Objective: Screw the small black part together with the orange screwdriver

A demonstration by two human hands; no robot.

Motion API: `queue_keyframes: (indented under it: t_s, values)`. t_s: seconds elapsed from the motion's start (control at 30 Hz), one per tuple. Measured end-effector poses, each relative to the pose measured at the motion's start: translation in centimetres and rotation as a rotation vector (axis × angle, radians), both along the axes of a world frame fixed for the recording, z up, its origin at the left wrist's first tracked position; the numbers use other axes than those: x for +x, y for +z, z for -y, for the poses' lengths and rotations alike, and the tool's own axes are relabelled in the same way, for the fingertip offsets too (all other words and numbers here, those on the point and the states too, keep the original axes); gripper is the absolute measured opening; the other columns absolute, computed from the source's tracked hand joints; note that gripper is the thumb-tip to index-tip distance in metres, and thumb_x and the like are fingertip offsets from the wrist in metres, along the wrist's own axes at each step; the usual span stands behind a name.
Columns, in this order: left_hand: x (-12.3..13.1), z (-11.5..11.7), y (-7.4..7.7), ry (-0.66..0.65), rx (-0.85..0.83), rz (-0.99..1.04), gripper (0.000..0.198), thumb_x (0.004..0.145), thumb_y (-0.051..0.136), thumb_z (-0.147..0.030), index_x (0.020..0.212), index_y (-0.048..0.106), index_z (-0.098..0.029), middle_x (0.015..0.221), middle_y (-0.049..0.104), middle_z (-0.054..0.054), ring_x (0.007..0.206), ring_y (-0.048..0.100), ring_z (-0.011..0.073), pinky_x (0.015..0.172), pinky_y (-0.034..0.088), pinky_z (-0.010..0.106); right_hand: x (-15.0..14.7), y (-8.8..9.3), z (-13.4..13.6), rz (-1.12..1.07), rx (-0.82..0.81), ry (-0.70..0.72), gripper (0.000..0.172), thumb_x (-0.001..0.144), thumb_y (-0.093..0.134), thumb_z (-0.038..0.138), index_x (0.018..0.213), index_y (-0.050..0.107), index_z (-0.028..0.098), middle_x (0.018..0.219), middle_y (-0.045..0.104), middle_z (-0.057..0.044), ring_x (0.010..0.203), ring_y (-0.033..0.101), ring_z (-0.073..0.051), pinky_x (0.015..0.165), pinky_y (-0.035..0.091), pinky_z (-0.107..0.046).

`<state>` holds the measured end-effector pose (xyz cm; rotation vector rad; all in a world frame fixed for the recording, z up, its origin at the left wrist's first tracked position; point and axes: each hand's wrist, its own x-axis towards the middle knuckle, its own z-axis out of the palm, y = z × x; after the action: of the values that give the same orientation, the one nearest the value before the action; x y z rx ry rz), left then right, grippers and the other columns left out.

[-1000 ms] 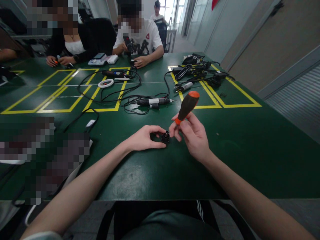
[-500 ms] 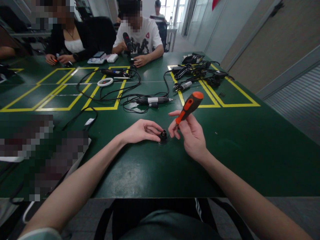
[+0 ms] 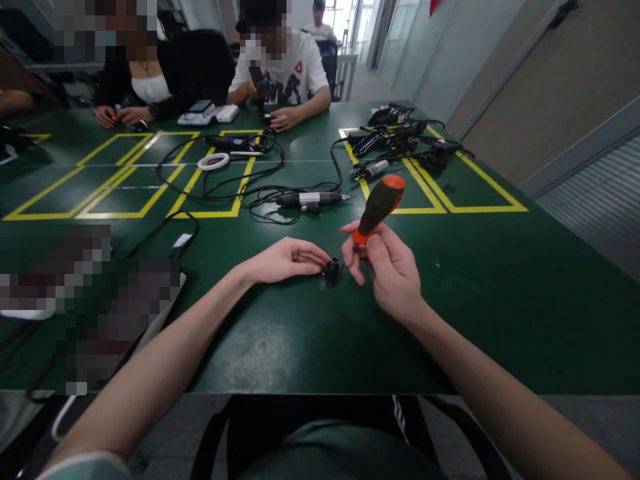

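A small black round part [image 3: 329, 275] with a short metal tube on top stands on the green table [image 3: 280, 333]. My left hand [image 3: 287, 259] reaches it from the left, thumb and fingertips closed at its near left edge. In my right hand [image 3: 395, 270] is a screwdriver [image 3: 379, 210] with a dark grey and orange handle, tilted up to the right. Its handle is held low between thumb and fingers. Most of the shaft is hidden by my fingers; a thin dark piece shows close to the black part's right side.
Beyond my hands lies a black and silver corded tool [image 3: 310, 200]. A white ring [image 3: 213, 161] sits farther back, and tangled black cables and tools [image 3: 400, 137] lie at back right. Blurred-out panels [image 3: 135, 313] are at left. Across the table a person [image 3: 285, 80] holds a dark tool.
The screwdriver handle has turned in my right hand, with its orange end now tipped differently. My left fingers have slid slightly off the black part, exposing more of it.
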<state>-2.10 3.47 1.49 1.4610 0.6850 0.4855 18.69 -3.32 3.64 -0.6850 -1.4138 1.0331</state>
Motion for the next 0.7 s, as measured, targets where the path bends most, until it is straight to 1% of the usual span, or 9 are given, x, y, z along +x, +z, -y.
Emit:
queue_keyframes:
  t_s: [0.07,0.13,0.23,0.3,0.37,0.43,0.53,0.63,0.7]
  values:
    - [0.0,0.1,0.0,-0.022,-0.018,0.014,0.037,0.075,0.086,-0.019,0.110,0.077,-0.014,0.110,0.083,0.010,0.100,0.078,0.0181,0.102,0.058,0.036,0.0,-0.1,0.0,-0.026,-0.015,0.017,0.027,0.107,0.054,0.052,0.111,0.061,0.026,0.074,0.059,0.005,0.050,0.050,-0.009,0.046,0.041,-0.026]
    - [0.0,0.3,0.0,-0.025,-0.001,0.011,0.040,0.072,0.087,-0.016,0.110,0.076,-0.014,0.112,0.082,0.010,0.102,0.077,0.0189,0.103,0.057,0.037,0.0,-0.2,0.0,-0.059,-0.017,0.025,0.026,0.107,0.055,0.052,0.113,0.058,0.028,0.073,0.059,0.005,0.051,0.051,-0.010,0.047,0.042,-0.025]
    - [0.4,0.9,0.2,0.005,0.089,-0.020,0.042,0.068,0.089,-0.017,0.108,0.075,-0.014,0.110,0.080,0.008,0.101,0.075,0.0177,0.104,0.055,0.036,0.1,-0.4,-0.2,-0.102,0.013,0.039,0.026,0.103,0.063,0.051,0.113,0.051,0.030,0.070,0.060,0.008,0.050,0.049,-0.009,0.046,0.041,-0.022]
    - [0.8,1.2,0.2,0.023,0.155,-0.043,0.042,0.067,0.091,-0.020,0.106,0.074,-0.015,0.107,0.079,0.006,0.099,0.072,0.0171,0.102,0.054,0.035,0.1,-0.6,-0.3,-0.113,0.033,0.041,0.028,0.101,0.069,0.045,0.109,0.047,0.031,0.069,0.062,0.010,0.047,0.047,-0.008,0.044,0.040,-0.020]
    - [1.1,1.5,0.1,0.038,0.224,-0.073,0.040,0.069,0.091,-0.023,0.104,0.073,-0.015,0.103,0.077,0.005,0.096,0.070,0.0167,0.098,0.054,0.034,0.1,-0.6,-0.5,-0.117,0.049,0.041,0.028,0.101,0.071,0.040,0.105,0.045,0.031,0.071,0.064,0.010,0.045,0.047,-0.007,0.043,0.038,-0.019]
    - [1.3,1.7,0.1,0.044,0.282,-0.099,0.037,0.072,0.089,-0.025,0.103,0.072,-0.016,0.101,0.075,0.004,0.092,0.067,0.0161,0.094,0.053,0.034,0.1,-0.6,-0.5,-0.113,0.056,0.043,0.024,0.101,0.070,0.040,0.104,0.048,0.029,0.073,0.066,0.009,0.044,0.046,-0.006,0.043,0.037,-0.019]
    - [1.5,1.9,0.0,0.039,0.320,-0.120,0.035,0.075,0.086,-0.027,0.104,0.071,-0.015,0.100,0.073,0.003,0.090,0.065,0.0160,0.091,0.052,0.033,0.2,-0.5,-0.4,-0.071,0.036,0.031,0.021,0.104,0.064,0.046,0.106,0.059,0.026,0.076,0.064,0.006,0.046,0.046,-0.005,0.045,0.038,-0.021]
    - [1.5,1.9,0.0,0.026,0.324,-0.140,0.035,0.076,0.084,-0.029,0.105,0.070,-0.015,0.100,0.072,0.004,0.092,0.065,0.0175,0.090,0.051,0.033,0.3,-0.3,-0.1,-0.025,-0.003,0.028,0.031,0.106,0.057,0.052,0.106,0.068,0.022,0.077,0.062,0.003,0.050,0.049,-0.007,0.047,0.039,-0.024]
    - [1.5,1.9,0.1,0.020,0.327,-0.154,0.034,0.077,0.083,-0.030,0.104,0.070,-0.015,0.100,0.072,0.004,0.093,0.064,0.0180,0.090,0.050,0.033,0.3,-0.2,-0.1,-0.014,-0.014,0.027,0.034,0.105,0.057,0.054,0.105,0.068,0.022,0.076,0.060,0.002,0.051,0.048,-0.008,0.048,0.040,-0.026]
